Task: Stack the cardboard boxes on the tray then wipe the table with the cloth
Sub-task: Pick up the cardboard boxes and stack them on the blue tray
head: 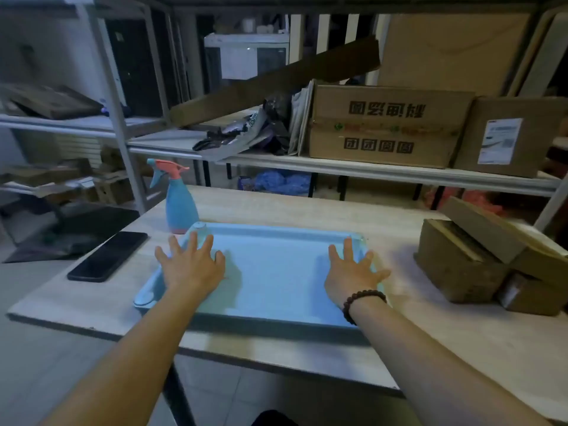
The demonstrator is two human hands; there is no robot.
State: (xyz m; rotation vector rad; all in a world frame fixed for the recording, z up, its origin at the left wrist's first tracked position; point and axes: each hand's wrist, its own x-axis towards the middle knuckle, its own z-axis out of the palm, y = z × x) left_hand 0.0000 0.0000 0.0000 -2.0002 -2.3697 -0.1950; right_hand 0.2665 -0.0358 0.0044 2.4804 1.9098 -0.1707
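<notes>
A light blue tray [270, 235] lies in the middle of the pale table [307, 207], with nothing in it but my hands. My left hand [192, 265] is spread flat over the tray's left side, fingers straight. Over the tray's right side lies my right hand [353, 272], also flat with spread fingers and a bead bracelet on the wrist. Several brown cardboard boxes [461, 259] sit in a loose pile on the table's right end, one flat box leaning across the top. No cloth is visible.
A blue spray bottle [179, 207] with a pink trigger stands just behind the tray's far left corner. A black phone [107, 256] lies on the table at the left. Metal shelves [368, 170] behind the table hold large cartons and clutter.
</notes>
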